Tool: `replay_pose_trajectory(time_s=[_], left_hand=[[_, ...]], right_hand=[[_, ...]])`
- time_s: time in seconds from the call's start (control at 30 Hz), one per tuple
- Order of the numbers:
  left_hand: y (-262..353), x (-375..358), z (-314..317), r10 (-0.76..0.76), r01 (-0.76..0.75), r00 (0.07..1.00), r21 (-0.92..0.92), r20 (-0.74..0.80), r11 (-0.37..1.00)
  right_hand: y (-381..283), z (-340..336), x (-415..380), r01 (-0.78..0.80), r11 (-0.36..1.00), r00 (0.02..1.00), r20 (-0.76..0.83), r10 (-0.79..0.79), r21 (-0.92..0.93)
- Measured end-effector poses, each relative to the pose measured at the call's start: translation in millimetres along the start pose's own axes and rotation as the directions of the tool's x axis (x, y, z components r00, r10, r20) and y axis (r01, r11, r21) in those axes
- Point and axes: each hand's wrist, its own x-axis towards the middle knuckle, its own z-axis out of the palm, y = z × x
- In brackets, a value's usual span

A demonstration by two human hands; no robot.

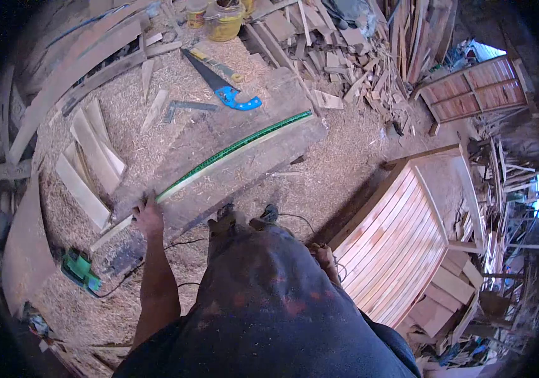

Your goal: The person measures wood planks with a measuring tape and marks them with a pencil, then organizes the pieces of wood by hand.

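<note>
A thin pale wood strip (115, 232) lies lengthwise on a worn plank bench (219, 183). Along it stretches the green blade of a tape measure (231, 150), reaching almost to the bench's far end. My left hand (148, 219) is closed over the near end of the tape, pressed against the strip; its fingertips are partly hidden. Close to my right side, my right hand (324, 255) is held low with curled fingers, and whatever may be in it is too small to name. A handsaw (222, 85) with a blue handle and a metal square (187, 108) rest beyond the tape.
A green power tool (80, 269) with a cord sits at the bench's near left. Several cut boards (86, 179) lie on shavings at left. A slatted wooden panel (395, 242) stands at right. Yellow buckets (224, 26) and an offcut pile (358, 69) are at the back.
</note>
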Motion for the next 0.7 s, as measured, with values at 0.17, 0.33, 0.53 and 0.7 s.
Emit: replay_pose_trajectory(time_s=[0.17, 0.33, 0.53, 0.7], left_hand=[[15.5, -8.5, -25.8, -0.041, 0.042, 0.998, -0.017, 0.04, 0.999], [0.3, 0.6, -4.5, -0.046, 0.047, 0.999, -0.055, 0.013, 0.997], [7.5, -0.8, -20.0, -0.037, 0.038, 0.999, -0.058, 0.027, 0.998], [4.8, 5.2, -11.3, -0.054, 0.056, 0.998, -0.058, 0.035, 0.997]], right_hand=[[-32.2, -19.0, 6.2, -0.207, 0.978, 0.978, -0.02, 0.207, -0.032], [-52.8, -16.3, 7.2, -0.088, 0.994, 0.996, 0.006, 0.089, -0.07], [10.6, -21.7, 56.0, -0.022, 0.981, 0.995, 0.094, 0.041, -0.194], [-13.0, 3.0, 41.0, -0.102, 0.986, 0.993, 0.075, 0.093, 0.133]])
